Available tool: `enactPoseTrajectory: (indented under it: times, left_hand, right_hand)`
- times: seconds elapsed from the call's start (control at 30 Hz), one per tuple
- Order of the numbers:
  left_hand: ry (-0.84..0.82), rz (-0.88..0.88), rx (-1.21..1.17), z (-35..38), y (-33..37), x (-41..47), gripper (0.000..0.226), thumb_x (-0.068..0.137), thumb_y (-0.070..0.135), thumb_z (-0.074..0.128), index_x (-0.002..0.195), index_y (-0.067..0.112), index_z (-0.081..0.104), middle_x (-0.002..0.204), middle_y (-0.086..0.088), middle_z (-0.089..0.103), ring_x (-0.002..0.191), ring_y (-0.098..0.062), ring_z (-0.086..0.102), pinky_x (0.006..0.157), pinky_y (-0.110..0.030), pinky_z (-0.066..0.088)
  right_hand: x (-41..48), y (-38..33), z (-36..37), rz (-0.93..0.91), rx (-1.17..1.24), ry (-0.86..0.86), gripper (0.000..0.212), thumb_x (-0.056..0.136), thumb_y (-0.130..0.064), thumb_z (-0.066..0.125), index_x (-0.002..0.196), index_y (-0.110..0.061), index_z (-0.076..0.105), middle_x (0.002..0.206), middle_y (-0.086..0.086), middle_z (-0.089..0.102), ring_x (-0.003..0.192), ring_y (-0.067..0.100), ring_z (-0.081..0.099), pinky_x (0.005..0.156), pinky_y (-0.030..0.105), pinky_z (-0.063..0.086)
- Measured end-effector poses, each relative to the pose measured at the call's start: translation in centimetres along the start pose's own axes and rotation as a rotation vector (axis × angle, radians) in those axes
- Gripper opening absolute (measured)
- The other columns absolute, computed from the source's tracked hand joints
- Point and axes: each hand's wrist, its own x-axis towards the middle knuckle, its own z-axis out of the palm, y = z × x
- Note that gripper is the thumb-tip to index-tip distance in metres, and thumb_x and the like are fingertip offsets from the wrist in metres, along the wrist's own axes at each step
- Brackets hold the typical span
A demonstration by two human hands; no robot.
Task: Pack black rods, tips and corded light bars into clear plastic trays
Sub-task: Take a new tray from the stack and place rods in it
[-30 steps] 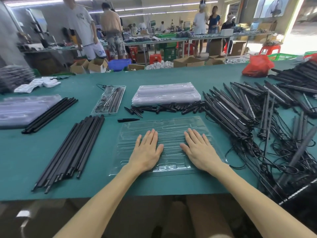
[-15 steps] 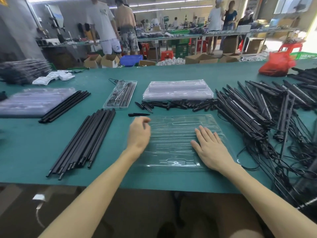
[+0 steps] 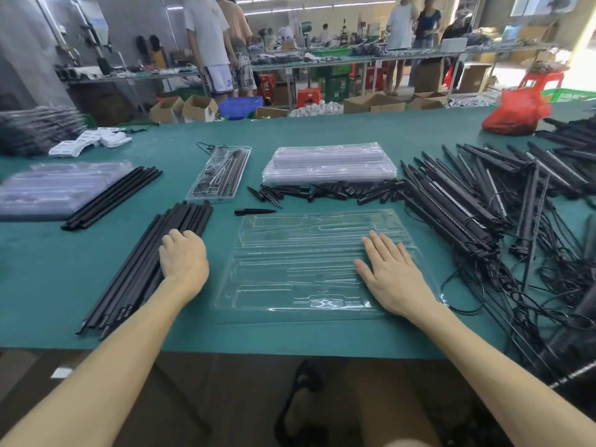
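The green tabletop (image 3: pixel 64 285) carries everything, and the empty clear tray (image 3: pixel 290 272) lying flat straight in front of you is the mark for all the rest. To the right of that tray sprawls the largest heap, the corded light bars (image 3: pixel 467 201), their black cords tangled and one loop reaching just beside the tray's right edge. Beyond the tray sits a stack of clear trays (image 3: pixel 329 162). Well to the tray's left lies a wrapped stack of plastic (image 3: pixel 48 191). Just left of the tray lie the black rods (image 3: pixel 145 269), a long bundle set at a slant, and a second bundle of rods (image 3: pixel 113 198) lies farther left, against the wrapped stack. Far beyond the tray's right corner sits a red bag (image 3: pixel 512 114). Beyond the tray's left corner lies a packed tray (image 3: pixel 222 172) with dark parts in it. Between the empty tray and the stack of clear trays runs a loose row of black tips (image 3: pixel 322 191), and a single tip (image 3: pixel 254 211) lies just off the tray's far left corner.

Your right grip (image 3: pixel 390 275) lies flat on the right part of the empty tray, fingers straight and spread. Your left grip (image 3: pixel 183 259) rests on the black rods left of the tray, fingers curled down over them, the fingertips hidden.
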Motion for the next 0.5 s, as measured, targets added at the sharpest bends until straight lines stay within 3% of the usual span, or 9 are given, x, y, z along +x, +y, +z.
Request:
enactPoseTrajectory:
  times: [0.23, 0.4, 0.5]
  left_hand:
    - [-0.062, 0.039, -0.039, -0.1, -0.3, -0.1, 0.027, 0.097, 0.006, 0.056, 0.121, -0.006, 0.053, 0.122, -0.025, 0.055, 0.108, -0.038, 0.058, 0.080, -0.041, 0.050]
    - [0.069, 0.086, -0.197, -1.3, -0.5, 0.3, 0.020, 0.097, 0.007, 0.047, 0.107, -0.007, 0.058, 0.109, -0.025, 0.060, 0.098, -0.044, 0.059, 0.069, -0.045, 0.037]
    - [0.123, 0.100, -0.301, -3.6, -0.1, 0.7, 0.019, 0.097, 0.011, 0.048, 0.102, -0.004, 0.059, 0.105, -0.025, 0.063, 0.093, -0.044, 0.061, 0.071, -0.044, 0.039]
  right_hand:
    - [0.0, -0.1, 0.1, 0.008, 0.008, 0.012, 0.067, 0.105, -0.055, 0.015, 0.161, -0.019, 0.004, 0.169, -0.002, -0.003, 0.154, 0.013, -0.007, 0.125, 0.037, -0.007]
    - [-0.1, -0.3, 0.0, 0.009, 0.017, 0.016, 0.066, 0.105, -0.054, 0.016, 0.161, -0.020, 0.005, 0.169, -0.003, -0.002, 0.154, 0.012, -0.007, 0.125, 0.038, -0.005]
    - [-0.2, -0.5, -0.1, 0.011, 0.014, 0.020, 0.066, 0.106, -0.053, 0.017, 0.161, -0.020, 0.005, 0.169, -0.002, -0.002, 0.154, 0.013, -0.007, 0.126, 0.038, -0.005]
